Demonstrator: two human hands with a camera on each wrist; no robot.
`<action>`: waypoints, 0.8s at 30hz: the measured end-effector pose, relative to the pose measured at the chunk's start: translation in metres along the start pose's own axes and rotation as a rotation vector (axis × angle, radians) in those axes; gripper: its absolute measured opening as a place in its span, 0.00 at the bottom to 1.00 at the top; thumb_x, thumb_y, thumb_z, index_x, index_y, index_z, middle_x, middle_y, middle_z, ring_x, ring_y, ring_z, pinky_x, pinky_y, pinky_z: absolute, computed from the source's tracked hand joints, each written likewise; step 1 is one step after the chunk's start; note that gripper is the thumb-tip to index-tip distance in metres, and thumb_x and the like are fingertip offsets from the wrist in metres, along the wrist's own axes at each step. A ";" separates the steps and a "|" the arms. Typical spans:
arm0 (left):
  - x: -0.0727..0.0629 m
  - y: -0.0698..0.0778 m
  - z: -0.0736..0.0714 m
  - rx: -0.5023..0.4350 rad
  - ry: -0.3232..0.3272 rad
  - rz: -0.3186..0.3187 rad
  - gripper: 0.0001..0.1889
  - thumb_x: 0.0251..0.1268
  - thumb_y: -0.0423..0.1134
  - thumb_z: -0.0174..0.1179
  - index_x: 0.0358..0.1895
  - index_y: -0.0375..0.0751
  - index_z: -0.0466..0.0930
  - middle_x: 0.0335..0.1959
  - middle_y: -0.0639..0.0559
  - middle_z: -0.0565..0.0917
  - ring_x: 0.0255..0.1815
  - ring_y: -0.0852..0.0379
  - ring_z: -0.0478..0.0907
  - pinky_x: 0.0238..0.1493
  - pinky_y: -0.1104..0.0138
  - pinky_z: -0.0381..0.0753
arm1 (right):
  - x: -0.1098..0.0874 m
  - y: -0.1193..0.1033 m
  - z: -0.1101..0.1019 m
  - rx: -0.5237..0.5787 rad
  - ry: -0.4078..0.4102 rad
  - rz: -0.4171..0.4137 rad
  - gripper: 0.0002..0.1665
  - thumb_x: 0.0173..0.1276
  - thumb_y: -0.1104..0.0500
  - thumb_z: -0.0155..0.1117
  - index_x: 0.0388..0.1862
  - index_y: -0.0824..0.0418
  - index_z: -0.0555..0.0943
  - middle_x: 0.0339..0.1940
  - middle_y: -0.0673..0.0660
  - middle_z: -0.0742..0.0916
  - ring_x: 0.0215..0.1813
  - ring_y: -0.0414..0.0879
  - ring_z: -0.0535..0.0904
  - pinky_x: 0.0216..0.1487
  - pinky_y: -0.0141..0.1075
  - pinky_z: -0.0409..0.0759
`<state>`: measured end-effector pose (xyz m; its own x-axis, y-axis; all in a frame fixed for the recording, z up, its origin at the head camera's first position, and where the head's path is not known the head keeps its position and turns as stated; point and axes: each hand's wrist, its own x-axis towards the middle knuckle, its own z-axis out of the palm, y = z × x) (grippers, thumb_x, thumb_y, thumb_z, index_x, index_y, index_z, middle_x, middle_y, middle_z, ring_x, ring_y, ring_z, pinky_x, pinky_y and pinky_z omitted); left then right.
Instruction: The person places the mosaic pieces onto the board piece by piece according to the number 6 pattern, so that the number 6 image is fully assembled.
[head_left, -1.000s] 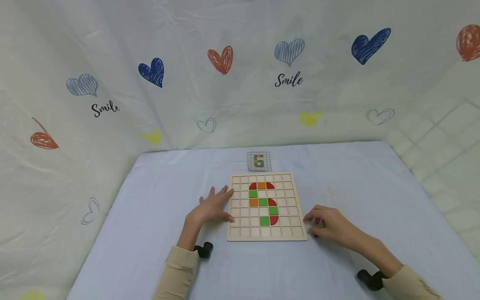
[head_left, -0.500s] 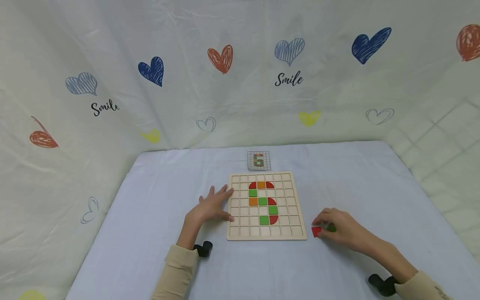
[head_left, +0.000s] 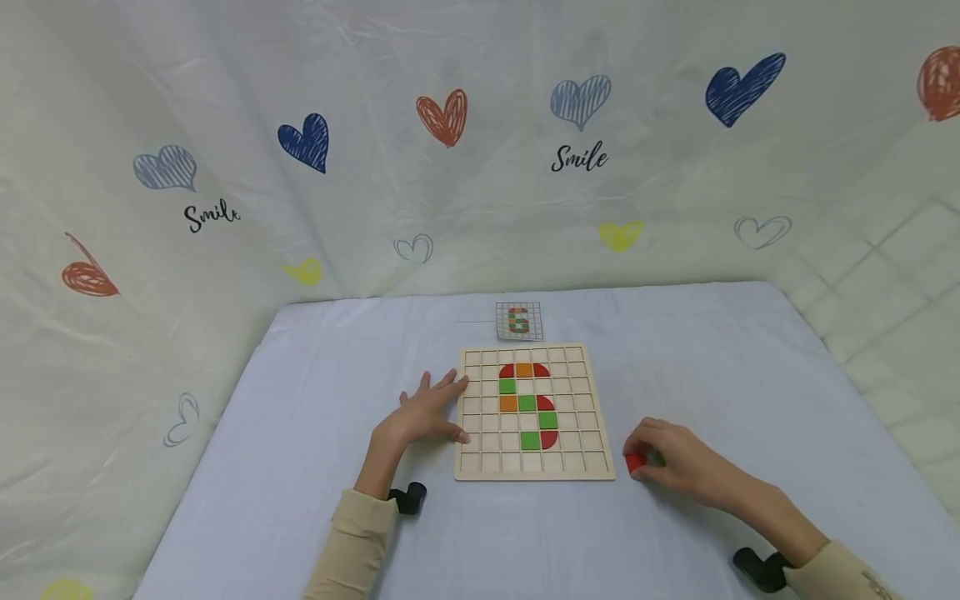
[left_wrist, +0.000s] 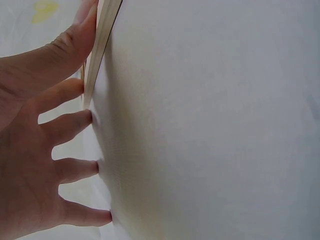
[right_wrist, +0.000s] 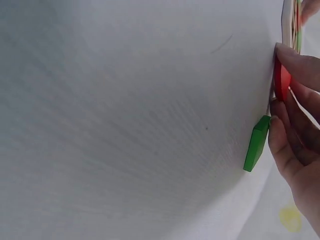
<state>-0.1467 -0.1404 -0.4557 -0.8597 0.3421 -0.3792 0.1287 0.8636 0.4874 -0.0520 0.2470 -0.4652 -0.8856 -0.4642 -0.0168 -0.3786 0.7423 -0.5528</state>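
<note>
A square wooden grid board lies mid-table, bearing red, orange and green tiles in an S-like figure. My left hand spreads its fingers at the board's left edge, the thumb and a fingertip touching the rim. In the left wrist view the other fingertips rest on the cloth beside it. To the right of the board my right hand pinches a red tile between thumb and fingers. Partly hidden under that hand is a green tile, which in the right wrist view sits close to the fingers.
Behind the board lies a small printed card with a coloured figure like a 6 on a grid. A white cloth covers the table. A pale curtain printed with hearts hangs at the back and sides.
My right hand has moved a little right, away from the board, and its fingers have closed on the red tile. My left hand and the board have stayed in place.
</note>
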 end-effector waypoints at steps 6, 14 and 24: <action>0.000 0.000 0.000 -0.001 0.001 -0.003 0.53 0.51 0.50 0.80 0.81 0.52 0.60 0.85 0.49 0.53 0.85 0.32 0.34 0.73 0.24 0.38 | 0.001 0.000 0.000 0.090 -0.013 -0.049 0.17 0.55 0.69 0.79 0.41 0.58 0.85 0.34 0.43 0.84 0.35 0.33 0.75 0.36 0.30 0.80; 0.001 0.000 0.000 0.001 -0.003 -0.001 0.53 0.51 0.51 0.80 0.81 0.52 0.60 0.85 0.50 0.53 0.85 0.32 0.34 0.74 0.24 0.38 | 0.001 0.003 0.000 0.091 0.009 -0.142 0.13 0.56 0.69 0.78 0.36 0.55 0.88 0.35 0.45 0.87 0.36 0.32 0.79 0.36 0.30 0.82; 0.001 -0.002 0.001 -0.006 0.006 -0.001 0.53 0.51 0.50 0.80 0.81 0.52 0.61 0.85 0.50 0.53 0.85 0.33 0.34 0.74 0.25 0.37 | 0.007 -0.005 -0.008 0.086 0.001 -0.119 0.12 0.59 0.69 0.76 0.39 0.54 0.90 0.34 0.41 0.85 0.34 0.28 0.74 0.33 0.29 0.80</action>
<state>-0.1476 -0.1409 -0.4578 -0.8630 0.3389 -0.3748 0.1247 0.8616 0.4920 -0.0588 0.2444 -0.4559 -0.8364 -0.5455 0.0541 -0.4562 0.6380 -0.6204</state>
